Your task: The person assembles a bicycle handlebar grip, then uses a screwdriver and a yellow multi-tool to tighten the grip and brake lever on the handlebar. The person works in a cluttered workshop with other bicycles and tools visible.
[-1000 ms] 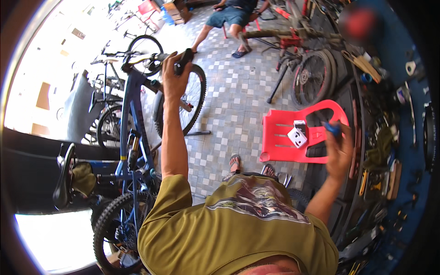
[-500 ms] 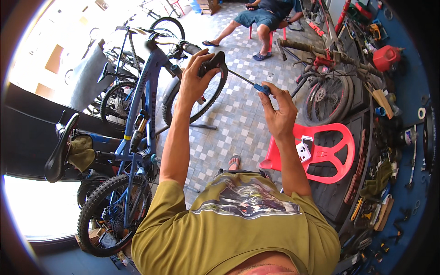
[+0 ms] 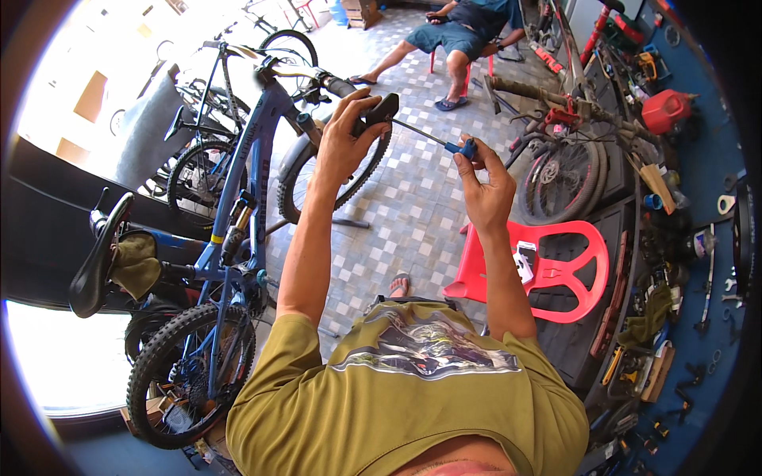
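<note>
My left hand [image 3: 343,147] is raised in front of me, its thumb and fingers closed round a small black part [image 3: 386,109] with a flat, rounded end. I cannot make out what kind of part it is. Between finger and thumb my right hand [image 3: 487,186] pinches the blue handle of a screwdriver [image 3: 429,138]. The thin metal shaft points left, and its tip meets the black part or lies right beside it. Past my left hand stands a blue mountain bike [image 3: 252,151], its handlebar and front wheel partly covered by the hand.
A red plastic chair [image 3: 578,230] at my right carries a small white box [image 3: 525,262]. Another bicycle's wheel [image 3: 559,178] lies beyond it. Tools line a blue wall [image 3: 726,143] at far right. A person [image 3: 464,40] sits ahead on a red seat. Grey tiles [image 3: 373,254] cover the floor.
Both hands have shifted slightly to the right in the picture, still holding the black part and the screwdriver. The black part looks slightly turned. The surroundings have slid a little left.
</note>
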`<state>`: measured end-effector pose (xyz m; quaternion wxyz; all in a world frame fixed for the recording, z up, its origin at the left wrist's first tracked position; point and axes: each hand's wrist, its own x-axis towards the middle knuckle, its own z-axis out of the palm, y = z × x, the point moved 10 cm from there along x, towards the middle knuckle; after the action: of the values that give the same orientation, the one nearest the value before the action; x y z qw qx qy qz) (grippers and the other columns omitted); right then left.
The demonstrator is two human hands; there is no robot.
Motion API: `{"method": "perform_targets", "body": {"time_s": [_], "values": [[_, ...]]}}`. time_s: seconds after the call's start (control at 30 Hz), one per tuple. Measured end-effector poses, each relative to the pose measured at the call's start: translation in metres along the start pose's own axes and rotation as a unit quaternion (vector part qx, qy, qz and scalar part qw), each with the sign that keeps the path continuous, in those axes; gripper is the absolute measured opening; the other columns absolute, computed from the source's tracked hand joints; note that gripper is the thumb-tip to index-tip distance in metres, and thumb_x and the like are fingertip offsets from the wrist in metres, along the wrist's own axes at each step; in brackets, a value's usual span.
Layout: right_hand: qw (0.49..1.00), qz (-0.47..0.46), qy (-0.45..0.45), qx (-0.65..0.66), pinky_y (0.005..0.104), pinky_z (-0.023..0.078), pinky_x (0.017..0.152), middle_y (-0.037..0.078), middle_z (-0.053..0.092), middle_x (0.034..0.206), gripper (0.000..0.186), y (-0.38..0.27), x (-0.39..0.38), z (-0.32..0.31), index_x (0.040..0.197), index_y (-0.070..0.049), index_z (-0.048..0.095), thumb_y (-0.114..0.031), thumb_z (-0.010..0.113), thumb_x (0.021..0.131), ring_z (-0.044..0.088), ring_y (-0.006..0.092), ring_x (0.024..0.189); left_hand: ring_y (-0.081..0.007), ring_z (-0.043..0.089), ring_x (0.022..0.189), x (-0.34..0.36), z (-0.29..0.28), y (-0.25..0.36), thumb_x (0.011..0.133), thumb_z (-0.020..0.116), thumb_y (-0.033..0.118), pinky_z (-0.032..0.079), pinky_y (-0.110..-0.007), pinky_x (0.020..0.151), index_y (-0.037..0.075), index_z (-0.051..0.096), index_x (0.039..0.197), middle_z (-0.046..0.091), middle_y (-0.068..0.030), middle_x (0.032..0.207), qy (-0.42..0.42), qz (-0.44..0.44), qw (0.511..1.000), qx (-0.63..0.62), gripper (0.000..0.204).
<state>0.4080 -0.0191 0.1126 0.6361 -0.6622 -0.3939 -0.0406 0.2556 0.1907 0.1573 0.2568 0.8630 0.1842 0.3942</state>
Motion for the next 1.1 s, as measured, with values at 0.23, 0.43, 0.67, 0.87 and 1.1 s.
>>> {"method": "perform_targets", "body": {"time_s": [0.23, 0.43, 0.67, 0.87, 1.1], "values": [[0.955, -0.235, -0.017, -0.180, 0.0372, 0.054, 0.079, 0.010, 0.068, 0.111, 0.040, -0.061, -0.012, 0.002, 0.130, -0.019, 0.072, -0.012, 0.077, 0.091, 0.067, 0.0268, 0.096, -0.0317, 0.069, 0.115, 0.000, 0.001, -0.004, 0.088, 0.081, 0.019, 0.057, -0.039, 0.090, 0.007, 0.067, 0.128, 0.060, -0.0133, 0.142, 0.001, -0.009, 1.000, -0.015, 0.044], [0.993, -0.074, -0.042, -0.087, 0.0352, 0.053, 0.066, 0.008, 0.069, 0.089, 0.045, -0.035, -0.006, 0.009, 0.136, -0.014, 0.067, -0.019, 0.078, 0.092, 0.065, 0.0192, 0.071, -0.0340, 0.067, 0.119, 0.002, 0.003, -0.008, 0.087, 0.082, 0.021, 0.056, -0.041, 0.093, 0.009, 0.067, 0.127, 0.059, -0.0132, 0.142, 0.006, -0.001, 1.000, -0.016, 0.045], [0.989, 0.084, -0.054, 0.111, 0.0274, 0.053, 0.064, 0.007, 0.070, 0.079, 0.047, 0.007, -0.006, 0.012, 0.140, -0.009, 0.056, -0.020, 0.073, 0.098, 0.067, 0.0098, 0.068, -0.0333, 0.066, 0.120, 0.004, 0.007, -0.012, 0.086, 0.083, 0.022, 0.056, -0.041, 0.093, 0.010, 0.068, 0.128, 0.059, -0.0123, 0.143, 0.003, -0.022, 0.999, -0.032, 0.047], [0.991, 0.069, -0.090, 0.067, 0.0284, 0.054, 0.064, 0.008, 0.072, 0.088, 0.032, 0.002, -0.012, 0.009, 0.125, -0.004, 0.068, -0.019, 0.073, 0.097, 0.069, 0.0092, 0.075, -0.0325, 0.066, 0.120, 0.005, 0.007, -0.012, 0.085, 0.084, 0.022, 0.056, -0.040, 0.093, 0.010, 0.068, 0.129, 0.059, -0.0119, 0.143, 0.006, -0.025, 0.999, -0.027, 0.048], [0.995, 0.056, -0.085, 0.007, 0.0273, 0.049, 0.060, 0.006, 0.069, 0.079, 0.042, -0.001, -0.002, 0.004, 0.130, -0.005, 0.065, -0.024, 0.077, 0.095, 0.062, 0.0085, 0.067, -0.0327, 0.065, 0.122, 0.007, 0.010, -0.010, 0.085, 0.084, 0.023, 0.055, -0.041, 0.096, 0.010, 0.068, 0.129, 0.060, -0.0113, 0.143, 0.000, -0.039, 0.999, -0.029, 0.049]]}}
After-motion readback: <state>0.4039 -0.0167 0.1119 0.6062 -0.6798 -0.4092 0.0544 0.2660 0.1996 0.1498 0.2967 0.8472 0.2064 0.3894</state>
